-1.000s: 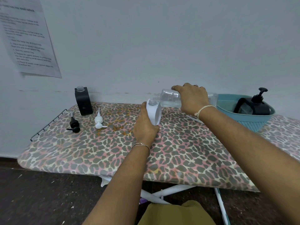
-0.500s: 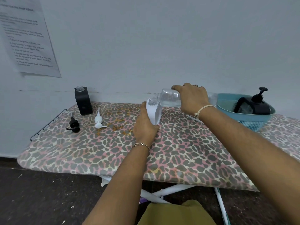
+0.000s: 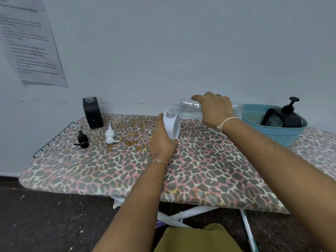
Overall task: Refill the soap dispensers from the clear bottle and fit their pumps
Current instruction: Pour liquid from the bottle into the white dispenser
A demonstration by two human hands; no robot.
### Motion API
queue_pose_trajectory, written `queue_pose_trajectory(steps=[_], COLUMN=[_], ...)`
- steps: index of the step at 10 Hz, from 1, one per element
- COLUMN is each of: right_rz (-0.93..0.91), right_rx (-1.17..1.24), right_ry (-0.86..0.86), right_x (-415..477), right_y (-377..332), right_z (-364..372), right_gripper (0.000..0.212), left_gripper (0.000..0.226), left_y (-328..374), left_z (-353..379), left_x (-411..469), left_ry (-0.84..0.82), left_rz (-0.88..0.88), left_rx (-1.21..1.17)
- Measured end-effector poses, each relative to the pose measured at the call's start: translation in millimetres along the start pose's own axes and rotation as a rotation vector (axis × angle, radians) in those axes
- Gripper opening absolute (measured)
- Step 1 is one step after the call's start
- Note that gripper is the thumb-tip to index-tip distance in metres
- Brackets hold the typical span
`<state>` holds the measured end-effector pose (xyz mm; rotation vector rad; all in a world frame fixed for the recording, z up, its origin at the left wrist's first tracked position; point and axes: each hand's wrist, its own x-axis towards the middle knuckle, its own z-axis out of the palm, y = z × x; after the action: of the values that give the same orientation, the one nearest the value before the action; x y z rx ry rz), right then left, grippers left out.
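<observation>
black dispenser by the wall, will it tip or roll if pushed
Flat-sided, the black dispenser probably won't roll. Tall and narrow on the cloth-covered board, a high push may tip it. Its neck is open, so contents could spill.

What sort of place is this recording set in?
Probably a makeshift workstation in a plain room: a leopard-print ironing board serves as the table against a pale wall, with a printed instruction sheet stuck to it.

On the board [image 3: 200, 170], two pumps [image 3: 110, 136] lie before a dispenser [image 3: 93, 113] at left; a basket [image 3: 272, 132] sits right.
</observation>
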<state>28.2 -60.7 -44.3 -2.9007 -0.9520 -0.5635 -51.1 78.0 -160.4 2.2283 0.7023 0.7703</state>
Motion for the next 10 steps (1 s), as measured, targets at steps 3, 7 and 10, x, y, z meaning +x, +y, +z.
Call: queue_pose_trajectory(steps=[3, 7, 10], right_rz=[0.000, -0.002, 0.001], right_rx=[0.003, 0.004, 0.011], right_ry=[0.008, 0.008, 0.001], right_x=[-0.3, -0.5, -0.6], right_y=[0.2, -0.3, -0.1], right_z=[0.1, -0.3, -0.8], right_gripper=[0.070, 0.070, 0.069], left_gripper=[0.090, 0.095, 0.095], left_y=[0.2, -1.0, 1.6], left_z=[-0.6, -0.3, -4.0], left_x=[-1.0, -0.5, -2.0], left_ry=[0.006, 0.002, -0.011], left_rz=[0.023, 0.026, 0.031], left_rx=[-0.031, -0.013, -0.012])
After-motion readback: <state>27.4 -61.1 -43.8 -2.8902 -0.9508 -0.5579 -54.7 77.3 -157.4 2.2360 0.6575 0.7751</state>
